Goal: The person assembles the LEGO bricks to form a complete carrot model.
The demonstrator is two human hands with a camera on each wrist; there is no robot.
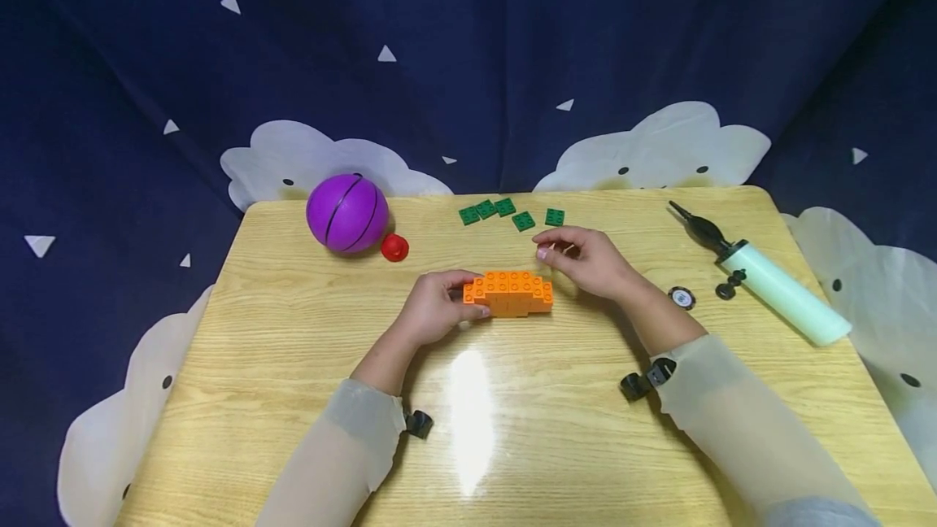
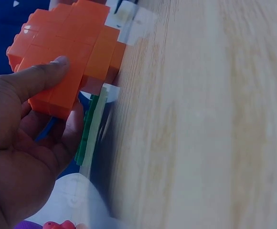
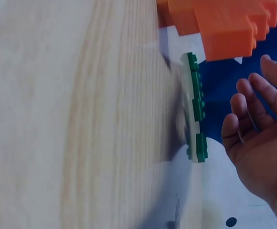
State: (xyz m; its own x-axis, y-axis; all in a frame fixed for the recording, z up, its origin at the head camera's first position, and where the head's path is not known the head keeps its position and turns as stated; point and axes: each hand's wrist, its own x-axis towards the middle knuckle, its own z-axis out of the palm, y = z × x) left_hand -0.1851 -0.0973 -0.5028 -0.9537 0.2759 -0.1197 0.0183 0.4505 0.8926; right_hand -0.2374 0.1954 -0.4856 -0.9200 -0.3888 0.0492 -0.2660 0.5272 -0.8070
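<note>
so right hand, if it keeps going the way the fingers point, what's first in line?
Probably nothing soon: the right hand points left, behind the orange block build and short of the green plates. Depth unclear.

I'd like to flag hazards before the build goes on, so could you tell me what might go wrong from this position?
1. Only the left hand grips the orange block assembly, at one end; a press on the far end could tip or split it.
2. The right hand hovers open beside the green plates, which lie near the table's back edge; a careless sweep could knock them off.
3. The purple ball may roll.
</note>
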